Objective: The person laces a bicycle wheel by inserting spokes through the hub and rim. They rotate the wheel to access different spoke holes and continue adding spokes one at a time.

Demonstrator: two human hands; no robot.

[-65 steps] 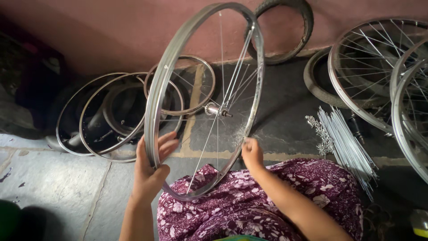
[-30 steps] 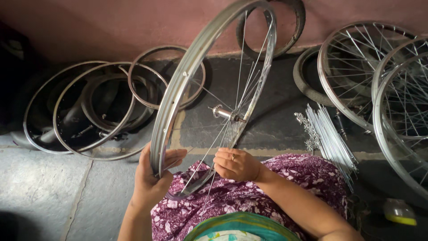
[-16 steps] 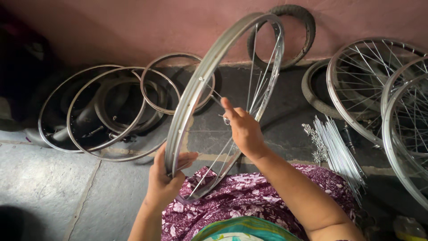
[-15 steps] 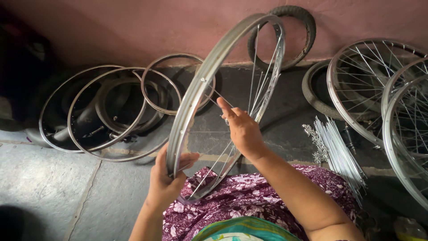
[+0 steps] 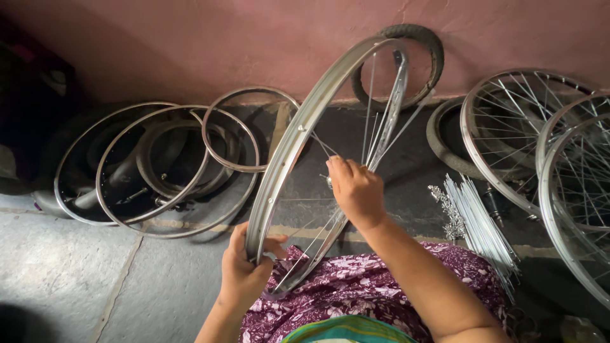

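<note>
Rim (image 5: 298,136) of dull grey metal, round and thin, tilted upright at centre frame, thin wire spokes crossing inside. Left hand (image 5: 244,270) clenched around its lower edge; right hand (image 5: 356,190) with fingers pinched on the spokes near the hub (mostly hidden). Loose straight spokes (image 5: 480,225) bundled at lower right; bare hoops (image 5: 159,168) stacked at left.

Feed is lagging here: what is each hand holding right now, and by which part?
Left hand grips the wheel rim at its lower edge. Right hand is among the spokes near the hub; its exact hold cannot be told.
</note>
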